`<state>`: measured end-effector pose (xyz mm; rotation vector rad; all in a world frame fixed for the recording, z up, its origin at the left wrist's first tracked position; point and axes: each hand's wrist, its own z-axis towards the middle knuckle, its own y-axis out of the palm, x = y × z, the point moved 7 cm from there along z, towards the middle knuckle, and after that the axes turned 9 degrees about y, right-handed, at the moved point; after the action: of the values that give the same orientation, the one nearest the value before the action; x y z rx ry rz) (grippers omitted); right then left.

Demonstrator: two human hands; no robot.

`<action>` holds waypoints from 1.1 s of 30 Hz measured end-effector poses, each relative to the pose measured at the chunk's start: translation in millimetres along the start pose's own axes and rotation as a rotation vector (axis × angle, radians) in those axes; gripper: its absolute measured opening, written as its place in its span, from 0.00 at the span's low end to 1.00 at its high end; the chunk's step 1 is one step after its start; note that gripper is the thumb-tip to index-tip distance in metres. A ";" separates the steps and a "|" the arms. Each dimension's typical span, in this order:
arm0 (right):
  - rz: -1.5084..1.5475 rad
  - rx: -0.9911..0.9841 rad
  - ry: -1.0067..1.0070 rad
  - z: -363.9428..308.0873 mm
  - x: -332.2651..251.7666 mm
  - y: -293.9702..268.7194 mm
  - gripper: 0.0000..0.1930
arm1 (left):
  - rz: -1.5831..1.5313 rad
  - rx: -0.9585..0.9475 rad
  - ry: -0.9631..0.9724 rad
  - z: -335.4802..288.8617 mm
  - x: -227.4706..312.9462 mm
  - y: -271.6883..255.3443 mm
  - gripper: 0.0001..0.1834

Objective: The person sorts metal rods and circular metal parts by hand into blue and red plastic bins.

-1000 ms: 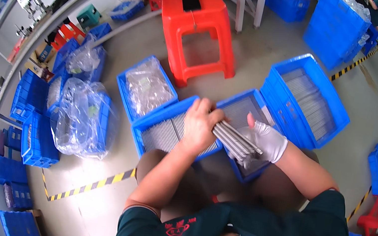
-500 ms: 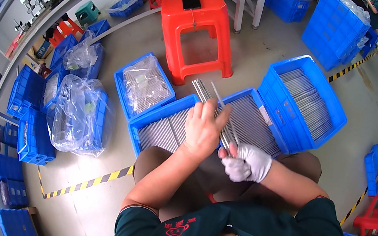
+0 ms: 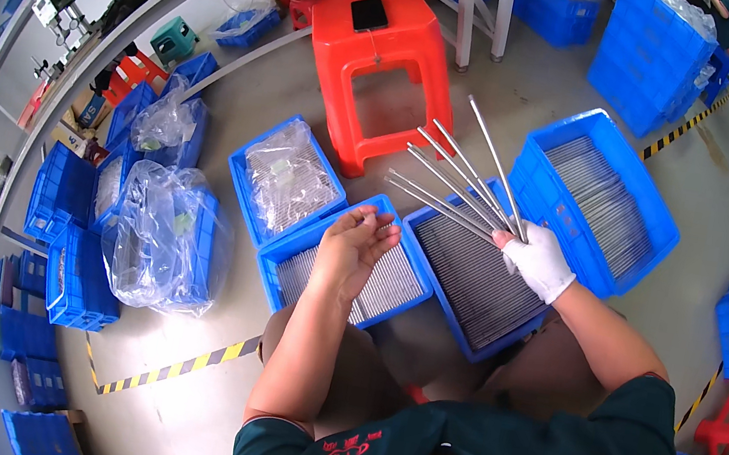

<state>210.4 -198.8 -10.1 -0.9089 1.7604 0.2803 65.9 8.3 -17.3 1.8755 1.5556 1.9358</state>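
Several long, thin, round silver metal rods [image 3: 496,170] are sitting in the person's right hand [image 3: 538,263], which is wearing a white cloth glove with a bare thumb tip showing. That hand is closing tightly on one end of the bunch. Because it is pinching only there, the far ends are spreading out like a fan, and that is probably making each rod easier to see. The glove seems to be helping with grip or keeping the rods clean. The right elbow is bending out to the side, and the forearm is slanting in toward the middle.

The bare left hand [image 3: 356,241] is hanging near the rod tips, just apart from them. Its fingers are curling in a narrow, loose way, and I cannot tell if they are holding anything small. Its forearm is pointing nearly straight up.

Under the fan, a blue plastic bin [image 3: 508,343] is holding neat rows of rods. Another blue bin [image 3: 410,247] is resting beside it under the left hand, with rods lying side by side, likely so they are not getting mixed up. Farther off, a red plastic stool [image 3: 421,18] is standing.
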 end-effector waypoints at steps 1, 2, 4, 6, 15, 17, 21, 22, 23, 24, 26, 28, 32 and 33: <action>-0.028 0.024 -0.017 3.3 -0.7 -2.0 0.08 | 0.047 -0.054 0.028 -1.4 6.5 3.7 0.09; -0.024 0.020 -0.013 2.1 0.3 -2.3 0.08 | 0.051 -0.050 0.025 -1.3 8.9 1.6 0.09; -0.146 0.054 -0.088 -3.6 -6.6 -3.7 0.08 | -0.043 -0.222 0.073 -2.5 15.9 12.1 0.10; -0.186 0.068 -0.177 -2.7 -6.0 -8.4 0.08 | -0.025 -0.205 0.100 -0.3 19.8 15.5 0.12; -0.338 0.064 -0.233 -8.6 -14.6 -5.2 0.13 | 0.113 -0.315 0.152 -5.5 30.2 20.5 0.19; -0.398 0.105 -0.353 -11.4 -22.1 -5.4 0.14 | 0.133 -0.314 0.140 -5.8 32.5 17.8 0.19; -0.613 0.093 -0.313 -13.3 -24.3 -1.3 0.14 | 0.178 -0.326 0.172 -5.3 36.2 13.7 0.16; -0.642 0.116 -0.313 -13.3 -24.2 -2.0 0.15 | 0.234 -0.317 0.216 -5.0 38.8 13.3 0.15; -0.639 0.119 -0.309 -12.1 -22.5 -2.2 0.15 | 0.235 -0.320 0.211 -4.9 39.1 13.4 0.15; -0.577 0.170 -0.369 -12.6 -25.0 -5.1 0.13 | 0.287 -0.351 0.230 -5.4 40.5 15.3 0.14; -0.509 0.219 -0.426 -15.4 -29.4 -7.3 0.14 | 0.344 -0.380 0.246 -7.5 42.6 16.4 0.13; -0.516 0.217 -0.405 -19.1 -33.6 -6.7 0.15 | 0.331 -0.439 0.179 -10.1 37.7 18.3 0.12; -0.603 0.266 -0.464 -25.6 -41.5 -2.5 0.15 | 0.383 -0.425 0.125 -10.5 22.3 20.2 0.13; -0.597 0.258 -0.460 -25.3 -41.1 -2.3 0.16 | 0.453 -0.408 0.139 -10.8 25.0 19.9 0.12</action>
<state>199.2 -197.2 36.9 -1.0361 1.0185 -0.1221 62.4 7.4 16.2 2.0583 0.7000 2.3715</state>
